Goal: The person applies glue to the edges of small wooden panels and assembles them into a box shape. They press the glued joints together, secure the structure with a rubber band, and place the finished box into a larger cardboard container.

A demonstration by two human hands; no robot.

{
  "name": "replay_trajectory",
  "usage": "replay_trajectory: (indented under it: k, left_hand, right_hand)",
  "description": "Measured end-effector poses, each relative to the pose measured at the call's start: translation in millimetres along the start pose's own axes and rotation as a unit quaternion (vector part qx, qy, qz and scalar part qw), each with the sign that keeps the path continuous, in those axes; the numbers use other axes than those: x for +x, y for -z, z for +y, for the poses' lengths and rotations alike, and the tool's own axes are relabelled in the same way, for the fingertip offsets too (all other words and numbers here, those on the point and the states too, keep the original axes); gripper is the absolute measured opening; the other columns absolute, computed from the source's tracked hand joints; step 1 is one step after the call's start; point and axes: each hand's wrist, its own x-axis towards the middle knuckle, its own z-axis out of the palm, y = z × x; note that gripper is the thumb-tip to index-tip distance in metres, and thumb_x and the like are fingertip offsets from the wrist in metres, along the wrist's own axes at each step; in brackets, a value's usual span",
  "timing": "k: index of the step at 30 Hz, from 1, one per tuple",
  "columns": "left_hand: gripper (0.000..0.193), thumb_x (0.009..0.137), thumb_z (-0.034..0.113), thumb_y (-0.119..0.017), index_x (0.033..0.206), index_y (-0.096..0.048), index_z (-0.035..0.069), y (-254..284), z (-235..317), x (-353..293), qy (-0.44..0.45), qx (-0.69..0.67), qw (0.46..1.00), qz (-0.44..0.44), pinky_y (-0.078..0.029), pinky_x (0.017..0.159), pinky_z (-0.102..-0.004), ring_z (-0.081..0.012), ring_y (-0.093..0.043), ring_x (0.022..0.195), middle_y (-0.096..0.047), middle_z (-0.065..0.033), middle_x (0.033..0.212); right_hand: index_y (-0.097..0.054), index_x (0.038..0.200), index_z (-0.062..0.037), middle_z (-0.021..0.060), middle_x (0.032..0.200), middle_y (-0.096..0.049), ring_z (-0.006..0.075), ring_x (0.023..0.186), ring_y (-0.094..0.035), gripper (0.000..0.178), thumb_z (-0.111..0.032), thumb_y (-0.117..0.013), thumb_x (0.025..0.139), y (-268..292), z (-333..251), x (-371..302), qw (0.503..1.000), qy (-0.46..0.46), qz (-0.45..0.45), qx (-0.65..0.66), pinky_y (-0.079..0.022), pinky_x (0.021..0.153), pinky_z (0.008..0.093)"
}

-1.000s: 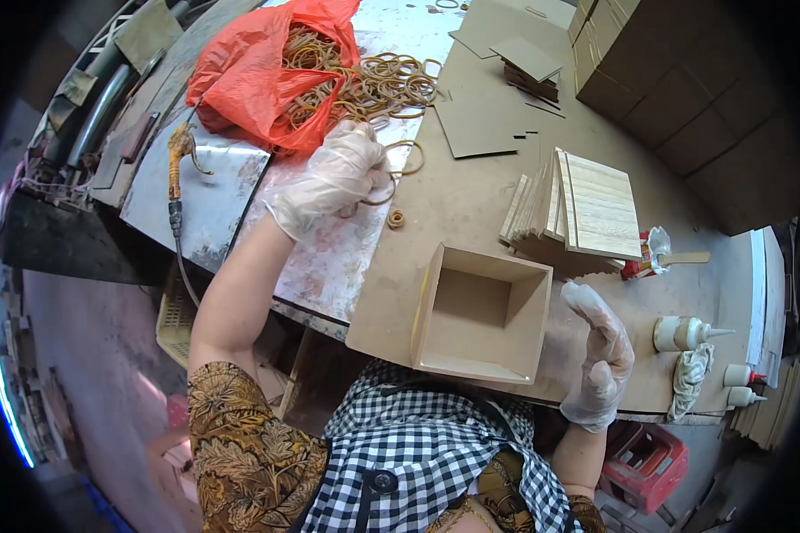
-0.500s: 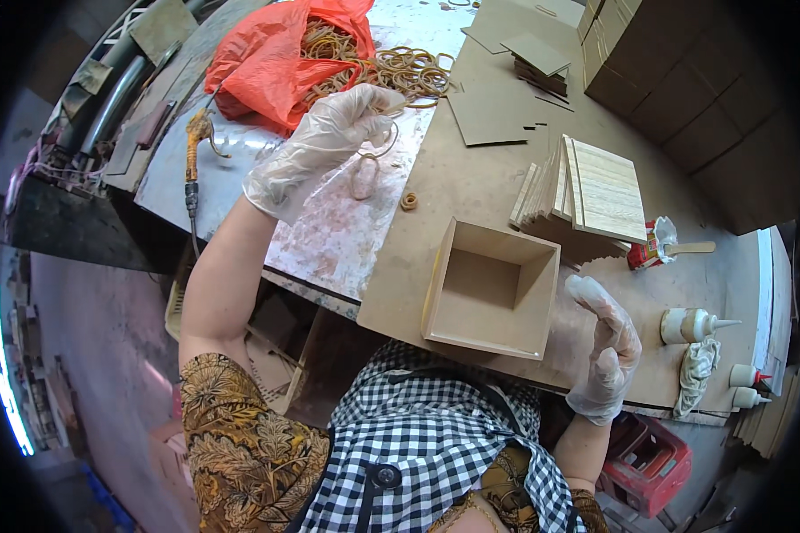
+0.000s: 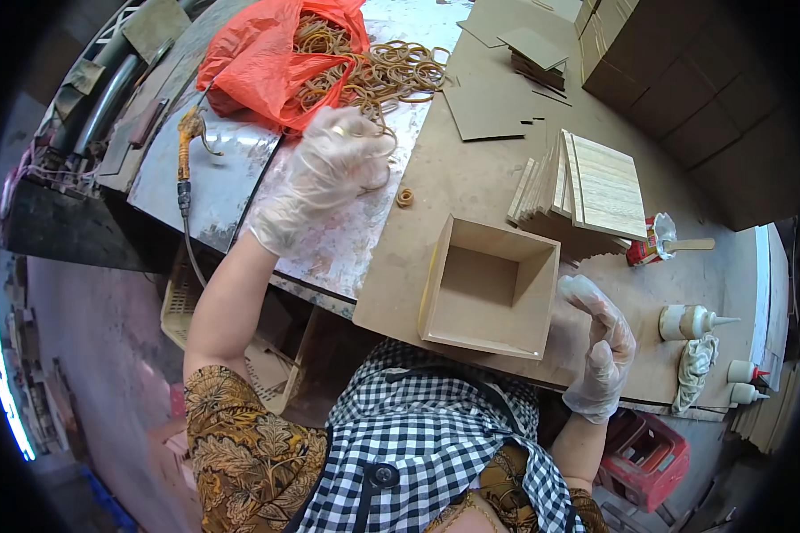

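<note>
My gloved left hand [image 3: 333, 164] is closed beside the pile of rubber bands [image 3: 409, 71], with a thin rubber band [image 3: 390, 140] looping out from its fingers; motion blurs part of the hand. The pile spills from a red plastic bag [image 3: 249, 67]. In front of me an open square wooden box [image 3: 484, 293] stands near the table edge, its inside facing up. My gloved right hand [image 3: 600, 342] hovers just right of the box, fingers curved and apart, holding nothing. One coiled rubber band [image 3: 405, 197] lies between my left hand and the box.
Behind the box stand stacked thin wooden panels [image 3: 606, 186]. To their right are a red tin [image 3: 651, 240] with a flat stick, a white glue bottle [image 3: 687, 322] and a rag [image 3: 698, 371]. Loose boards [image 3: 480, 111] lie farther back. An orange-handled air gun [image 3: 188, 155] rests at left.
My left hand has drawn slightly back and turned over, bringing the rubber band along beside the pile. My right hand and the box have hardly moved.
</note>
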Motion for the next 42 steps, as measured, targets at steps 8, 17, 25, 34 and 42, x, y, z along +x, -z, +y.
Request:
replay_trajectory:
  k: [8, 17, 25, 34, 42]
  left_hand:
    - [0.011, 0.081, 0.014, -0.075, 0.091, -0.073, 0.013, -14, 4, -18, 0.081, -0.037, 0.995, -0.045, -0.035, 0.107, -0.0450, -0.0293, -0.050, 0.122, -0.068, -0.0057, 0.114]
    - [0.020, 0.095, 0.019, -0.062, 0.098, -0.076, 0.006, -3, -7, -13, 0.219, -0.265, 0.939, 0.021, -0.039, 0.103, -0.0394, -0.0213, -0.055, 0.113, -0.069, -0.0098, 0.109]
    - [0.020, 0.086, 0.009, -0.067, 0.105, -0.072, 0.009, -11, -3, -11, 0.091, 0.018, 0.995, -0.046, -0.037, 0.106, -0.0406, -0.0326, -0.047, 0.124, -0.062, -0.0131, 0.126]
    - [0.009, 0.081, -0.003, -0.063, 0.085, -0.064, 0.005, -18, -34, -12, 0.069, -0.028, 0.997, 0.033, -0.039, 0.105, -0.0432, -0.0310, -0.058, 0.110, -0.068, -0.0129, 0.110]
    - [0.010, 0.094, 0.010, -0.065, 0.099, -0.068, 0.001, 13, -7, -11, 0.338, -0.427, 0.838, 0.030, -0.047, 0.074, -0.0218, -0.0036, -0.056, 0.082, -0.064, 0.0014, 0.093]
  right_hand:
    - [-0.061, 0.128, -0.0013, 0.0229, 0.129, -0.061, 0.0361, 0.123, -0.057, 0.065, -0.046, -0.073, 0.083, -2, 5, 1, 1.000, -0.019, -0.009, -0.003, -0.038, 0.109, 0.0488]
    - [-0.061, 0.127, 0.0001, 0.0235, 0.129, -0.061, 0.0350, 0.123, -0.057, 0.064, -0.045, -0.073, 0.084, -1, 10, 0, 1.000, -0.022, 0.004, 0.006, -0.039, 0.108, 0.0473]
    - [-0.061, 0.128, 0.0005, 0.0198, 0.128, -0.062, 0.0313, 0.122, -0.057, 0.073, -0.053, -0.075, 0.080, -8, 10, 0, 0.999, -0.049, 0.021, 0.011, -0.038, 0.109, 0.0472]
    - [-0.060, 0.126, 0.0022, 0.0236, 0.128, -0.061, 0.0346, 0.122, -0.058, 0.061, -0.041, -0.074, 0.085, -4, 16, -2, 0.998, -0.032, 0.015, 0.045, -0.039, 0.108, 0.0480]
    - [-0.061, 0.126, 0.0013, 0.0236, 0.128, -0.061, 0.0348, 0.122, -0.057, 0.059, -0.040, -0.074, 0.085, -5, 15, -1, 0.998, -0.029, 0.010, 0.049, -0.039, 0.108, 0.0482]
